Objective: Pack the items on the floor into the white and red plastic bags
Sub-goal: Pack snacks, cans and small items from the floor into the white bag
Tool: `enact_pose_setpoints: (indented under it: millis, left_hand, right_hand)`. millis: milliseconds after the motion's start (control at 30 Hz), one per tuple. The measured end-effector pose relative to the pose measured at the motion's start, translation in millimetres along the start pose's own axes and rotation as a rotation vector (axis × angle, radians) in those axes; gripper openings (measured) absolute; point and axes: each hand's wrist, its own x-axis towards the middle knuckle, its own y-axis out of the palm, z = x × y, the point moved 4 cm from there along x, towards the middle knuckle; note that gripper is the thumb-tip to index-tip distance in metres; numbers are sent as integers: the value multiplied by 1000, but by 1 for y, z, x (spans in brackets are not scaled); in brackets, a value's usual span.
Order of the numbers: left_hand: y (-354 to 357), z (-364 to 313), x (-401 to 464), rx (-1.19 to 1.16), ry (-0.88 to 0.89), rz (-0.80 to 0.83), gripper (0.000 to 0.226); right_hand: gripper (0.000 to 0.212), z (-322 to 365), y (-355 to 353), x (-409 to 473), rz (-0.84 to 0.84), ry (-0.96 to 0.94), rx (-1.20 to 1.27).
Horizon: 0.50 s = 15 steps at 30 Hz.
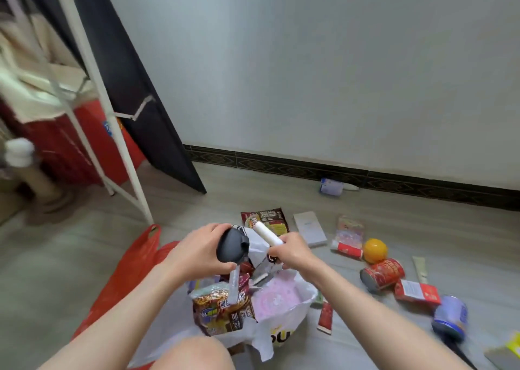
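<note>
Nearest you, the white bag [284, 327] sits open on the floor [56, 271], already stuffed: a noodle pack [222, 310] on its left side, a pink pack [277, 296] on its right. The red bag [126, 268] lies flat just to its left, apparently unfilled.

Above the white bag's mouth, both hands are busy. Your left hand [197, 253] curls round a black brush head [232, 247], its pale handle [234, 285] hanging down and slightly toward you, tip touching the noodle pack. Your right hand [292, 254] grips a white roll [267, 233] by its near end; its long axis runs up and left, far end pointing away from you toward the wall.

So you're mid-pack, two items over the bag. My read: next, lower them in, and because the bag looks crowded, lay the roll flat along the packs rather than standing it up.

Further out, plenty remains on the floor to your right: a red tube [325, 317], a blue can [450, 317] on its side, a red box [417, 292], a red can [382, 274] on its side, an orange [375, 251], a white box [309, 229], and another noodle pack [267, 219] beyond your hands.
</note>
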Motion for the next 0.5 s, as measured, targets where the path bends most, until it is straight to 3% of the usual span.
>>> enact_pose_setpoints:
  millis: [200,267,367,500]
  left_hand:
    - [66,50,-16,1,2,75,82]
    - [84,58,-13,101,71,90,82]
    - [104,67,-3,237,91,45,82]
    - [125,82,6,303,6,10,86]
  right_hand:
    - [29,-29,48,36,35,56,-199]
    - [28,-37,54,49,45,52,-291]
    - [28,-46,60,64,55,52,-447]
    - [29,-65,70,80,40,66,-458]
